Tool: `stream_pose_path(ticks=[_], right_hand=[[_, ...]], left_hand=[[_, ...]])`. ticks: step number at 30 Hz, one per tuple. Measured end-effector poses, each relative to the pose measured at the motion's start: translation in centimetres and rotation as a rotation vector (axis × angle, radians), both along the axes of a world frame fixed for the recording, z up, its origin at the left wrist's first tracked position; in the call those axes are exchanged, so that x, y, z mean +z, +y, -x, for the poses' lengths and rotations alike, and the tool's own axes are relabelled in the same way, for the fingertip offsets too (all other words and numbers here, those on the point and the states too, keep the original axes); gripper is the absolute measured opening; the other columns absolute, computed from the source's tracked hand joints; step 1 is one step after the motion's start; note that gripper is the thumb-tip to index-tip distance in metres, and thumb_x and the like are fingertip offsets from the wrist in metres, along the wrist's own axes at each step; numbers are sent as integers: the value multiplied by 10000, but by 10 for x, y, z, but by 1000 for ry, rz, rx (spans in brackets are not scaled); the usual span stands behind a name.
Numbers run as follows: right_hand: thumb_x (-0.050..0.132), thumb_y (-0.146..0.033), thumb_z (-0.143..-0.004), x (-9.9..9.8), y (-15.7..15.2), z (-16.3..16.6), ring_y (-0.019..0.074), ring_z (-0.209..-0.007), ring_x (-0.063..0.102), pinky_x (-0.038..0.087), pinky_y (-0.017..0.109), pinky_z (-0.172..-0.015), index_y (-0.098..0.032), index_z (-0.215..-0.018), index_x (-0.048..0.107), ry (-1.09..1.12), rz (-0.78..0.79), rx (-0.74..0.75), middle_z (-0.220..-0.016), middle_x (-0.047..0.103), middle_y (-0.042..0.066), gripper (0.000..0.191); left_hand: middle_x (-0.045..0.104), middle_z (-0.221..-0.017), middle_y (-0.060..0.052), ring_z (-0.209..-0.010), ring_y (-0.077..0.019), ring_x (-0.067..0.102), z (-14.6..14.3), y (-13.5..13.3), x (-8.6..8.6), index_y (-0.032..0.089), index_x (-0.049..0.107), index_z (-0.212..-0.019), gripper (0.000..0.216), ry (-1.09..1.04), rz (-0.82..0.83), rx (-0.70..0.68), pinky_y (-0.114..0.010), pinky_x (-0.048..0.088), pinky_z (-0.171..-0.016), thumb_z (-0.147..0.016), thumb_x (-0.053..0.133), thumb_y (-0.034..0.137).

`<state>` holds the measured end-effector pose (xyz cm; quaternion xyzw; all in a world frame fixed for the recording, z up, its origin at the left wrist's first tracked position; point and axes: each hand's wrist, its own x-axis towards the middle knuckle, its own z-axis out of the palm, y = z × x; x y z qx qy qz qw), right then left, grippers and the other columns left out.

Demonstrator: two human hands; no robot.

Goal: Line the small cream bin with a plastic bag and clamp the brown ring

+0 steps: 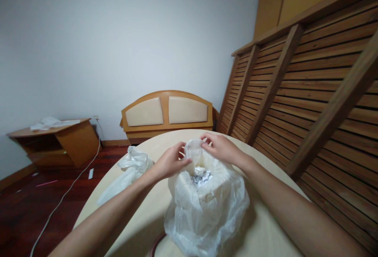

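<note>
A thin white plastic bag (203, 213) is draped over the rim of a bin-shaped container standing on a round pale table (265, 217). Its sides hang down outside, hiding most of the container. Crumpled paper (202, 176) lies inside. At the far rim, my left hand (173, 160) holds the bag's edge on the left, thumb toward the opening. On the other side of that edge, my right hand (220, 148) has it pinched between thumb and fingers. Some fingertips are partly hidden by the plastic.
Another crumpled plastic bag (134, 166) lies on the table's left. A dark brown curved piece (156, 243) shows at the near edge. Slatted wooden panels (330, 79) lean at right. Beyond are a headboard (167, 111), a low cabinet (71, 142) and a floor cable (69, 190).
</note>
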<state>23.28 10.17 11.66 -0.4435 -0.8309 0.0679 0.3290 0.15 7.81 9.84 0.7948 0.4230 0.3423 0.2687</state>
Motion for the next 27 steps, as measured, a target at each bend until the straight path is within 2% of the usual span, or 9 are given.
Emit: stream_pose_path(ticks=[4, 6, 9, 13, 21, 24, 27], right_hand=[[601, -280, -905, 4, -11, -5, 185, -884, 664, 466, 271, -746, -233, -1227, 645, 21, 73, 183, -1148, 723, 55, 328], [583, -325, -931, 5, -15, -7, 194, -899, 664, 459, 274, -749, -226, -1157, 689, -15, 103, 244, -1111, 738, 54, 269], [515, -357, -976, 5, -18, -9, 185, -787, 646, 424, 271, -684, -201, -954, 729, -23, 70, 170, -904, 746, 43, 266], [484, -396, -984, 5, -16, -9, 169, -724, 605, 409, 265, -646, -175, -848, 671, 143, 42, 116, -804, 687, 31, 320], [509, -482, -945, 5, -5, -9, 184, -777, 605, 460, 285, -705, -178, -908, 646, 464, 80, 147, -840, 671, 38, 336], [518, -516, -936, 7, -7, -13, 191, -787, 617, 477, 297, -724, -181, -862, 643, 437, 165, 219, -830, 674, 36, 365], [491, -548, -954, 9, -14, -16, 220, -897, 652, 500, 331, -821, -177, -871, 686, 273, 295, 357, -934, 717, 62, 427]], left_hand=[[746, -962, -77, -829, -198, 670, -3, -6, 5, 139, 702, -959, 202, 53, 34, -140, -267, 507, -724, -845, 582, 256], [749, -920, -73, -802, -192, 665, -4, -6, 8, 131, 709, -922, 212, 56, 44, -163, -260, 499, -710, -858, 554, 260], [731, -831, -65, -759, -184, 650, -4, -5, 9, 131, 698, -843, 222, 21, 25, -101, -249, 482, -672, -856, 573, 313], [693, -767, -55, -718, -174, 621, -4, -4, 8, 141, 658, -778, 284, -83, 21, -7, -248, 458, -640, -846, 602, 411], [636, -766, -32, -712, -157, 567, -2, 0, 6, 148, 624, -792, 348, -249, 56, 54, -260, 428, -664, -775, 653, 494], [589, -722, -10, -665, -144, 510, 1, 0, 2, 143, 636, -810, 445, -206, 178, 47, -258, 385, -623, -791, 587, 585], [533, -668, 15, -609, -128, 446, 5, -2, -3, 137, 646, -820, 539, -140, 309, 23, -258, 336, -578, -798, 524, 661]])
